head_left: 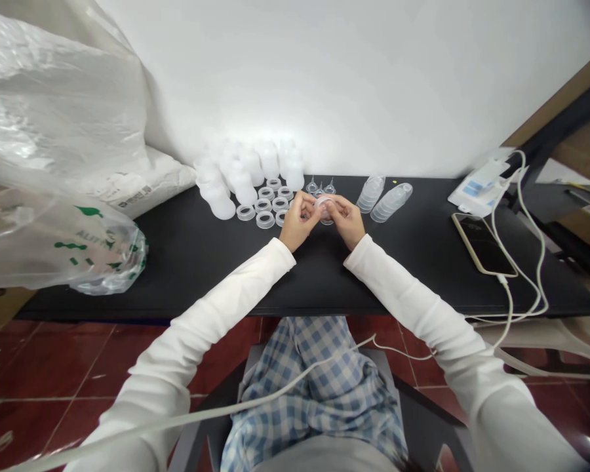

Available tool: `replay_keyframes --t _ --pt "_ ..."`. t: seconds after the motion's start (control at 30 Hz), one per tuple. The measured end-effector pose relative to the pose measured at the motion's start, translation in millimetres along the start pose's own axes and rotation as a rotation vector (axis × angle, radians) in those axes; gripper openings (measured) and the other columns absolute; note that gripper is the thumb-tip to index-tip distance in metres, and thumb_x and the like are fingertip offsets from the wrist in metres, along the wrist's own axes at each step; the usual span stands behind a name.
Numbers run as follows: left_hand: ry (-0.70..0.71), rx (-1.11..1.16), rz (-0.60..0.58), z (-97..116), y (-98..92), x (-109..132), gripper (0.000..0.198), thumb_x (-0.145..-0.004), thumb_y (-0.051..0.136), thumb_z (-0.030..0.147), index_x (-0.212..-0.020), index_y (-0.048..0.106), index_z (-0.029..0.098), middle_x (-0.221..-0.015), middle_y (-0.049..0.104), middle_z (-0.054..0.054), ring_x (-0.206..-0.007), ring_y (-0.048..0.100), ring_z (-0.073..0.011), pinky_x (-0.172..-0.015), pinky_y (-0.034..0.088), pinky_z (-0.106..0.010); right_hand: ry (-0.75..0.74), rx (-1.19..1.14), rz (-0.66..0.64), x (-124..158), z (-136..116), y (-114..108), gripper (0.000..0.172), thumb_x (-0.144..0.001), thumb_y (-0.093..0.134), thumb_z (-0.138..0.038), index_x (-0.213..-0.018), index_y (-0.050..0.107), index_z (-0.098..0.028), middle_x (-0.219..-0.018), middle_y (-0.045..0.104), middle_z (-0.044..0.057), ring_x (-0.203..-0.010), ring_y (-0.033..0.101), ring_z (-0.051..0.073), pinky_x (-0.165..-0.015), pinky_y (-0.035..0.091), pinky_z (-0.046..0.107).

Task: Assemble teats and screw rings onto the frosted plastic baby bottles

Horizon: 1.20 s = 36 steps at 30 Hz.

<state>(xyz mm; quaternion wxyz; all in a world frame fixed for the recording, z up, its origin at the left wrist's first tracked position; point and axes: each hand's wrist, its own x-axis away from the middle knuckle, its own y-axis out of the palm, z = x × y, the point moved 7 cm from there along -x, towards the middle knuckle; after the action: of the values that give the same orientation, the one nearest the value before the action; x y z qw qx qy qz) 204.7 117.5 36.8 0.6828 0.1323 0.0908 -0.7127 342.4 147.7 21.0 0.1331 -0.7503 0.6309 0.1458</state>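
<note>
Both hands meet over the black table [201, 262]. My left hand [299, 221] and my right hand [344, 219] are both closed, pinching a small clear plastic ring with a soft teat-like piece [323, 206] between the fingertips. Just left of the hands lie several clear plastic rings [265, 208]. Behind them stand several white translucent bottles [246, 172]. A few clear teats [319, 187] stand behind the hands. Two lying stacks of clear caps [384, 199] are at the right.
A big clear plastic bag [54, 164] with more parts fills the left side. A phone [482, 244] on a white cable [526, 262] and a white pack [479, 187] lie at the right. The white wall rises behind the table.
</note>
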Motion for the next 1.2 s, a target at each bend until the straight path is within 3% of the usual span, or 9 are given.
replay_keyframes --t 0.23,0.37,0.63,0.87,1.03,1.2 --pt "0.166 -0.091 -0.028 -7 -2.4 -8 0.05 -0.087 0.07 0.066 -0.095 0.048 0.023 -0.064 0.05 0.007 -0.051 0.048 -0.0079 -0.048 0.038 -0.023 -0.013 0.017 -0.039 2 -3 6 0.066 -0.081 0.066 -0.079 -0.115 0.069 -0.022 -0.111 0.078 0.009 -0.097 0.076 0.023 -0.082 0.066 0.037" --pt "0.184 -0.132 -0.014 -12 -6.5 -9 0.043 -0.092 0.065 0.062 -0.096 0.048 0.023 -0.062 0.048 0.008 -0.048 0.048 -0.0081 -0.049 0.04 -0.024 -0.127 0.24 -0.018 7 -15 6 0.061 -0.09 0.055 -0.078 -0.116 0.067 -0.024 -0.112 0.077 0.009 -0.1 0.076 0.024 -0.084 0.064 0.037" --pt "0.281 -0.338 -0.004 1 -5.1 -6 0.033 -0.096 0.064 0.05 -0.089 0.048 0.022 -0.068 0.054 0.005 -0.059 0.052 -0.0094 -0.059 0.044 -0.024 -0.265 0.623 0.033 12 -25 4 0.057 -0.101 0.033 -0.071 -0.106 0.063 -0.023 -0.09 0.075 0.009 -0.072 0.07 0.02 -0.07 0.055 0.033" --pt "0.357 -0.57 -0.084 0 -1.3 -5 0.03 -0.103 0.053 0.044 -0.084 0.044 0.022 -0.069 0.052 0.004 -0.06 0.051 -0.0118 -0.061 0.042 -0.026 -0.246 0.552 -0.003 12 -25 6 0.034 -0.101 0.047 -0.052 -0.104 0.066 -0.023 -0.092 0.077 0.006 -0.077 0.072 0.02 -0.076 0.057 0.033" --pt "0.372 -0.807 -0.174 -8 8.3 -5 0.014 -0.105 0.046 0.029 -0.096 0.052 0.02 -0.085 0.065 -0.005 -0.077 0.063 -0.0179 -0.07 0.044 -0.029 -0.172 0.425 0.006 9 -14 4 0.017 -0.092 0.057 -0.037 -0.098 0.064 -0.024 -0.091 0.077 0.004 -0.083 0.075 0.022 -0.078 0.06 0.035" --pt "0.344 -0.89 -0.169 -8 11.0 -5 0.012 -0.102 0.047 0.022 -0.107 0.056 0.017 -0.098 0.069 -0.01 -0.088 0.066 -0.0219 -0.075 0.046 -0.031 -0.132 0.395 0.027 9 -7 5 0.016 -0.093 0.056 -0.034 -0.101 0.064 -0.023 -0.096 0.077 0.004 -0.088 0.075 0.021 -0.082 0.061 0.035"
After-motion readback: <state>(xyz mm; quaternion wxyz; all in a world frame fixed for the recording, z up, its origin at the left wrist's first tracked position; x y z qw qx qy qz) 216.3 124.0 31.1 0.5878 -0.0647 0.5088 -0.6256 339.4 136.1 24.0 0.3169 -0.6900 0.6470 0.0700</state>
